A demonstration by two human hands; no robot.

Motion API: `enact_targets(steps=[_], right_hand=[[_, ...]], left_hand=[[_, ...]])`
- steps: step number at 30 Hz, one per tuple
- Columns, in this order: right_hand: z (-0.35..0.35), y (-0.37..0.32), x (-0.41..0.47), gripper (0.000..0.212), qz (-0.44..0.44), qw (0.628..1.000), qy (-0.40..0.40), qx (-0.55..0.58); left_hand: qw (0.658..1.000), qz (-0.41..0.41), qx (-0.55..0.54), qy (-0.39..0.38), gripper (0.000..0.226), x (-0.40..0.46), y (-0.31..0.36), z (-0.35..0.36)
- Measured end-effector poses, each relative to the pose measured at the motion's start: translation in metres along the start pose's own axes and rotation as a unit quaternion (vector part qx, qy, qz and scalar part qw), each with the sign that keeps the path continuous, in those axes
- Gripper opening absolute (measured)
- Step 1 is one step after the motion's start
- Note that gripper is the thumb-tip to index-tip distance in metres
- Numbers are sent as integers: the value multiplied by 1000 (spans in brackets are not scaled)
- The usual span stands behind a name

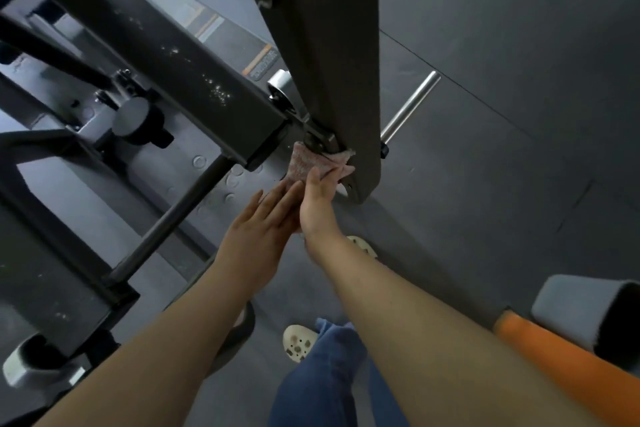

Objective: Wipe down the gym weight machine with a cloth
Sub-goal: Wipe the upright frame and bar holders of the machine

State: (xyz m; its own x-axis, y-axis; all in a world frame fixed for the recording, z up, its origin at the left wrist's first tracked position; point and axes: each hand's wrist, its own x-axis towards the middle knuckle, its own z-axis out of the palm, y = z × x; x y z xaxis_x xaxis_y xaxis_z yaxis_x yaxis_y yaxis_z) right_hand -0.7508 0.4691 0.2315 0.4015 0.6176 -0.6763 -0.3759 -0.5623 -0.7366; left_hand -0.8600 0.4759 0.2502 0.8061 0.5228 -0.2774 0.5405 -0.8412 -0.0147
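Item: cloth [306, 163], pinkish, bunched. Location: pressed against the lower end of the lever arm [332, 55], just beneath its pivot joint [317, 140], low on the weight machine.

Item: right hand [320, 199]. Grips the cloth from below, fingers curled into the fabric; it is the hand on the work.

Item: left hand [265, 218]. Fingers straight and together, holding nothing of its own, laid alongside the right hand with fingertips at the lower edge of the cloth. Whether they touch the fabric cannot be told.

Item: lever arm. Dark, flat-sided; long axis runs from the top of view down to a rounded tip beside the cloth. Nearly all of its length lies above and beyond the right hand.

Item: frame beam [145, 45], dark, speckled with pale marks, slanting from upper left to meet the pivot.

Item: chrome peg [410, 106], projecting right from behind the arm.

Judgement: the stroke to follow most likely travels along the arm's long axis, away from the body and upward, or sideways onto the beam. The right hand is nearer either surface.

Also present: grey floor [502, 166], orange pad [561, 354].
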Motion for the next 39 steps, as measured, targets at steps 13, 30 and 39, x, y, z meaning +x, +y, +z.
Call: enact_targets(steps=[13,30,39], right_hand=[[9,17,-7,93,-3,999,-25,-43],[17,17,-12,71,-69,978,55,-191],[78,56,-73,82,31,983,55,-170]], left_hand=[[1000,7,-2,8,95,-56,-8,9],[945,-268,-145,-116,75,-124,-1,5],[913,-338,-190,-127,81,-168,10,19]])
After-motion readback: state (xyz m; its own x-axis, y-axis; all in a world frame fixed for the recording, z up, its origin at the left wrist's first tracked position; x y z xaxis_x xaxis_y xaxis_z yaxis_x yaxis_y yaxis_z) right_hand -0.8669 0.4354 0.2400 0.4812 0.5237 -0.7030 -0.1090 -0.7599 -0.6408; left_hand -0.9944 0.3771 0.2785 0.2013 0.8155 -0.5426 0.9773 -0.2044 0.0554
